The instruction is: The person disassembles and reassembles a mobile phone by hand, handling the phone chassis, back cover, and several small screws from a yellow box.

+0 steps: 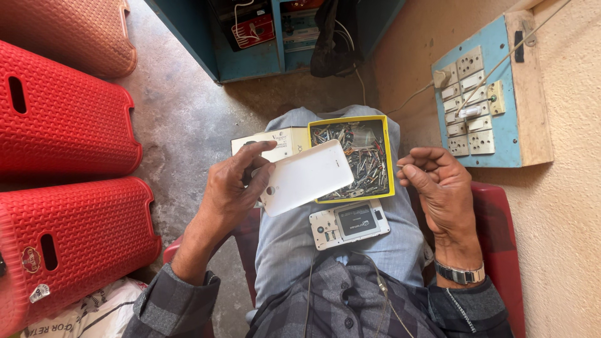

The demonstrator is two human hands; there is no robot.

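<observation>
Landmark: yellow cardboard box of small metal parts (388, 156), on the person's lap.

- 3 red woven-texture plastic stools (62, 112), well left of the box, stacked along the concrete floor.
- 1 blue wall board of white switches and sockets (494, 62), right of the box.
- 1 white rectangular carton (282, 141), touching the box's left side.
- 1 smooth white plastic phone back cover (307, 176), overlapping the box's lower left corner; left hand (231, 188) grips its left end, thumb on top.
- 1 opened white phone body with dark battery showing (349, 223), flat on the lap just below the box.
- Right hand (438, 181), just right of the box, curled, fingertips pinched; can't tell what they hold.
- 1 metal wristwatch (460, 273) on the right wrist.
</observation>
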